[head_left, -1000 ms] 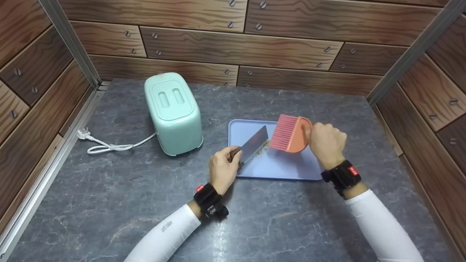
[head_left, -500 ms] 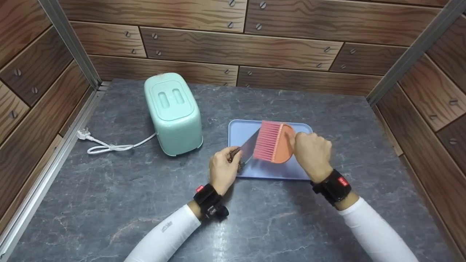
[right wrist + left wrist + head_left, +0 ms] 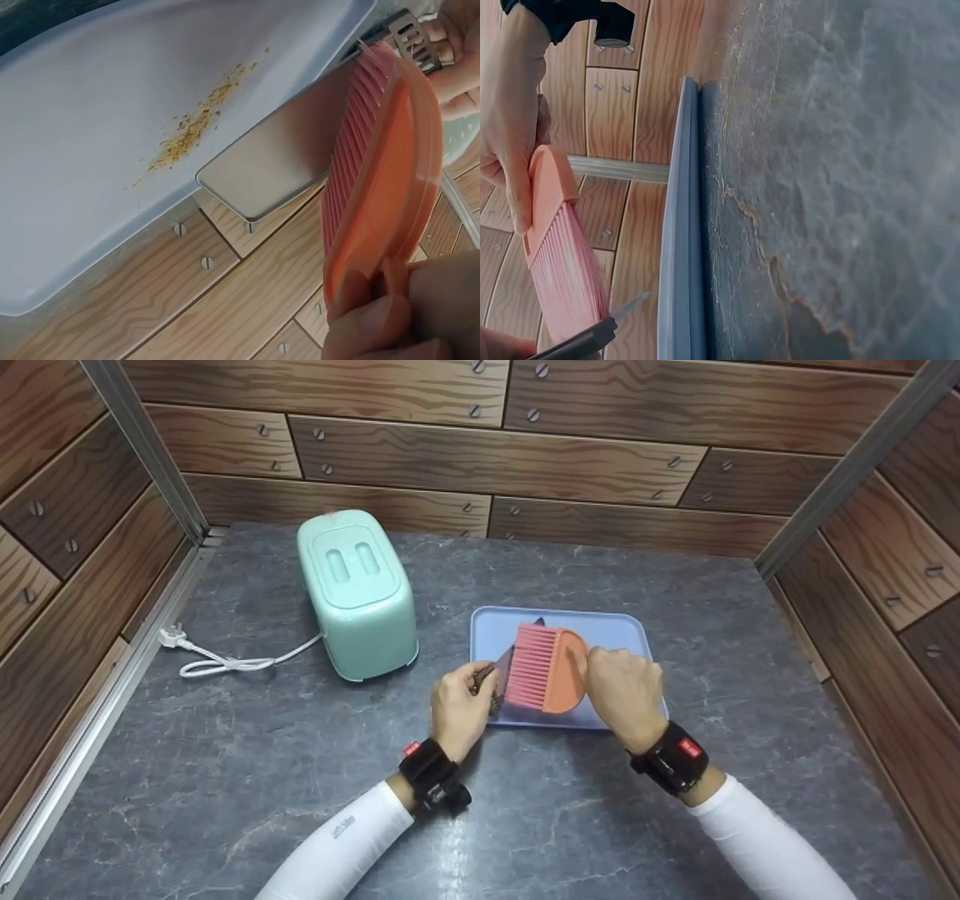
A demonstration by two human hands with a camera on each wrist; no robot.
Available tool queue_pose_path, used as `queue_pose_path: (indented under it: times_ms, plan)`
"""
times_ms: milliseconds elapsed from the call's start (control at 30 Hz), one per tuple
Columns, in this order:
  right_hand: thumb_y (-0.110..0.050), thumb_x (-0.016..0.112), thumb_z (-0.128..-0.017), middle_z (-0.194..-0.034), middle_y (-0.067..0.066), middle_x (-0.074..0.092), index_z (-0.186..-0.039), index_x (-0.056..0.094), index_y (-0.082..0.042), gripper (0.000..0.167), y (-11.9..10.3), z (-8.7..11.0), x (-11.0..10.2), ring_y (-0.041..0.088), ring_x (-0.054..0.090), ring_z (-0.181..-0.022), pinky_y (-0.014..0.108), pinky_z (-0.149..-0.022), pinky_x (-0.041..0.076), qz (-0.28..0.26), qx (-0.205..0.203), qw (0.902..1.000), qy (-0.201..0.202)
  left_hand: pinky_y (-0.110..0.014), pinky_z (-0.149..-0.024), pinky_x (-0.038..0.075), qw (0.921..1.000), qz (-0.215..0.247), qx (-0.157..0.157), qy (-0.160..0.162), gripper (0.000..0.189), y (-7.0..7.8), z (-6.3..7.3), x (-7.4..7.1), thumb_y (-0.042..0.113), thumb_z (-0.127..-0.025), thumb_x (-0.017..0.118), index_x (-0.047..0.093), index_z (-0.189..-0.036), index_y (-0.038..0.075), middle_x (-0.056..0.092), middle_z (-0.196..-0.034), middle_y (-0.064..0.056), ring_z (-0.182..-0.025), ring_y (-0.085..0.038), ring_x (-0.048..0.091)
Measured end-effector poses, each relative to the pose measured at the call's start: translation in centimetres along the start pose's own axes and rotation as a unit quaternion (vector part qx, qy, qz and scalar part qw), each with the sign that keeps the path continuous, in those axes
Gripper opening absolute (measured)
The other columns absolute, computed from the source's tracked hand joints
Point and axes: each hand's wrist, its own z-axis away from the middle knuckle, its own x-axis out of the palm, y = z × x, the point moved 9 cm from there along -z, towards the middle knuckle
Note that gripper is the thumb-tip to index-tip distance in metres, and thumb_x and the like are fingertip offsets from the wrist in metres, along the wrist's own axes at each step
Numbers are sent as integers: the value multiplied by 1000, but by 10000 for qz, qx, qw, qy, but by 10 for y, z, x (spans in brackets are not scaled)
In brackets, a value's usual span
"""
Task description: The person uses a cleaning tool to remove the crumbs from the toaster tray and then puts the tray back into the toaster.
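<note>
I set my clock on the lavender-blue tray (image 3: 607, 628), twelve toward the plank-patterned back wall (image 3: 495, 465). At eight o'clock, the left hand (image 3: 460, 703) has its fingers curled around the dark handle of a flat metal-bladed tool (image 3: 274, 157), the blade slanting over the tray toward one. At four, the right hand (image 3: 625, 690) grips an orange brush (image 3: 553, 669), its pink bristles pointing to nine and covering part of the blade; I can't tell whether they touch it. My right wrist view shows golden crumbs (image 3: 191, 133) strewn on the tray. Near ten o'clock on the grey tabletop (image 3: 555, 810) stands a mint-green toaster (image 3: 360, 607), its white cord (image 3: 232, 664) looping toward nine.
</note>
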Motion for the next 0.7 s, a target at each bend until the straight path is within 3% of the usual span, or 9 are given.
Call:
queue_pose_path:
  times_ms: [300, 700]
  plan:
    - [-38, 69, -102, -52, 17, 61, -59, 61, -5, 54, 4, -3, 3, 36, 58, -42, 53, -37, 46, 109, 6, 9999, -91, -27, -66, 62, 10000, 22, 24, 24, 18, 3, 1, 0, 15, -96, 77, 81, -110, 5, 83, -94, -10, -76, -15, 78]
    - [-34, 73, -99, -48, 12, 55, -56, 58, -6, 53, 11, -3, 3, 33, 55, -39, 51, -34, 43, 258, -35, 9990, 364, -26, -66, 59, 9999, -33, 103, 24, 16, 4, 2, 0, 17, -96, 76, 82, -108, 8, 83, -88, -3, -70, -9, 72]
